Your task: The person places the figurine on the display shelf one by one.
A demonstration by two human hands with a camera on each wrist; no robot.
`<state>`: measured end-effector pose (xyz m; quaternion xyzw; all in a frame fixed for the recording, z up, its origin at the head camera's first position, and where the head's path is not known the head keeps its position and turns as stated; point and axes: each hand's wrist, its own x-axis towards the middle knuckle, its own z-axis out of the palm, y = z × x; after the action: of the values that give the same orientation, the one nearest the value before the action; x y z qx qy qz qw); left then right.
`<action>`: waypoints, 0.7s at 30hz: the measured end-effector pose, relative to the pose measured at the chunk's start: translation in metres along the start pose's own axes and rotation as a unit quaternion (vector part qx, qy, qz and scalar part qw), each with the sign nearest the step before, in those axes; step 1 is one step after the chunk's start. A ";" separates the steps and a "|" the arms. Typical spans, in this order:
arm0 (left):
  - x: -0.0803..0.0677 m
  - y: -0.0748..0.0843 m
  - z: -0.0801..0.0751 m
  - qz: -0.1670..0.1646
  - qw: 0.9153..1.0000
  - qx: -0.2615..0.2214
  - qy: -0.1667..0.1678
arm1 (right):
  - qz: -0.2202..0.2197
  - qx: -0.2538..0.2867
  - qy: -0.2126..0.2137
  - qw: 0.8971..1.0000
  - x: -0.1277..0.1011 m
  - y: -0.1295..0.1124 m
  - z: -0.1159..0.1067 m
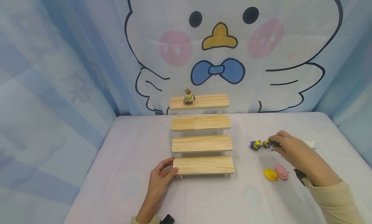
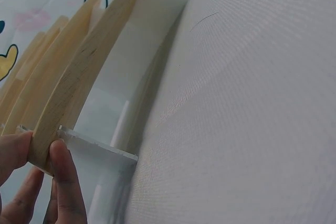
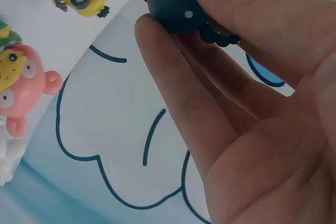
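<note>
Two hands at work on our desk (image 1: 122, 159): one steadies a stepped wooden stand, the other lifts a toy.

Nearest us, our left hand (image 1: 160, 178) pinches the left end of the wooden stand's (image 1: 203, 143) lowest step, thumb and fingers curled round the board. To the right, a yellow figure (image 1: 270, 174) and a pink figure (image 1: 281, 171) lie just beside our right hand (image 1: 290, 148), whose fingertips clasp a small dark figure (image 3: 178, 11); a goggled yellow figure (image 1: 256, 144) lies just left of it. We judge this the pick-up step; placing would call for a carry leftward to a step. Farthest, one figure in a hat (image 1: 188, 96) stands on the top step.
</note>
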<state>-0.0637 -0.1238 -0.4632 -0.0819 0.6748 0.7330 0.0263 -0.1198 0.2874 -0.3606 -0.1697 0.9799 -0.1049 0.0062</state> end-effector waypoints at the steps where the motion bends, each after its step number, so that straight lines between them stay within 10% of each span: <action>1: 0.000 0.000 0.000 0.001 1.000 0.001 0.000 | -0.005 0.002 0.004 1.000 0.001 -0.001 -0.001; 21: 0.001 0.001 0.001 -0.015 1.000 0.006 0.006 | -0.027 0.003 0.032 0.999 0.011 -0.032 -0.022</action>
<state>-0.0644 -0.1232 -0.4625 -0.0965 0.6777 0.7282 0.0335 -0.1201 0.2587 -0.3325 -0.1924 0.9743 -0.1137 -0.0270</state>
